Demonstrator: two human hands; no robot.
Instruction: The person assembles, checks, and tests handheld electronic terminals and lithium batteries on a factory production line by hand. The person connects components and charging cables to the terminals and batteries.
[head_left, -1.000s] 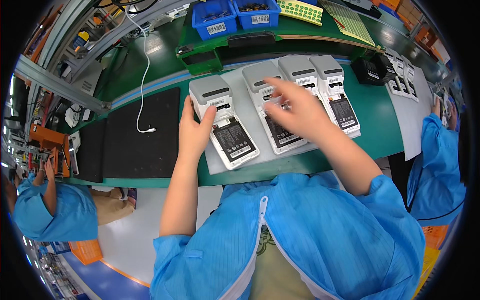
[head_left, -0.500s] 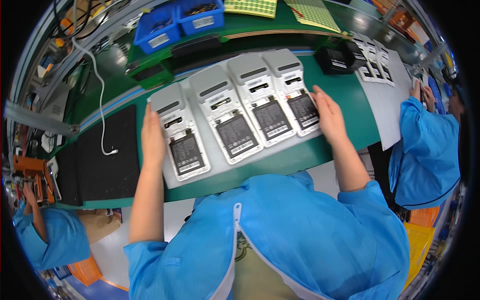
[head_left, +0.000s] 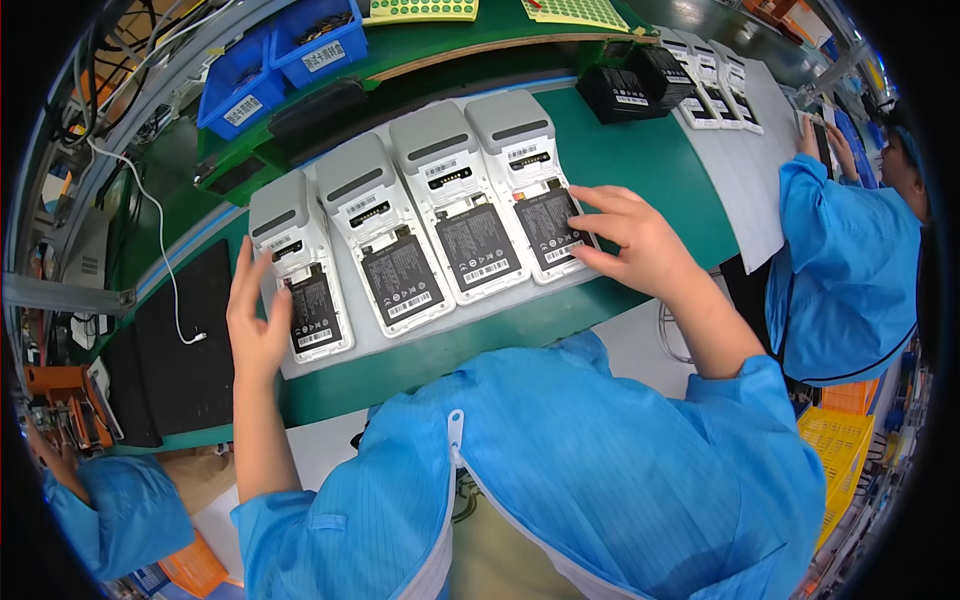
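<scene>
Several white-and-grey handheld payment terminals lie side by side, backs up, on a grey sheet point(head_left: 375, 346). Each has a black battery in its uncovered bay. My left hand point(head_left: 257, 318) is beside the leftmost terminal point(head_left: 279, 212), fingers along its outer edge and thumb spread by its battery point(head_left: 313, 313). At the other end of the row, my right hand point(head_left: 640, 243) has its fingers apart, the tips over the right edge of the last terminal point(head_left: 508, 122) and its battery point(head_left: 548, 232). Whether the tips press on it I cannot tell. Neither hand grips anything.
Blue bins point(head_left: 318, 50) stand at the back left, by a green raised shelf point(head_left: 470, 50). Black blocks point(head_left: 630, 95) and more terminals point(head_left: 712, 85) are at the back right. A white cable point(head_left: 160, 215) hangs over a black mat point(head_left: 185, 350). Co-workers in blue point(head_left: 850, 260) sit on both sides.
My view has shifted, so the row sits further left. My right hand has gone from flat against the row's side to spread fingers over the last terminal. My left thumb has moved out from the fingers.
</scene>
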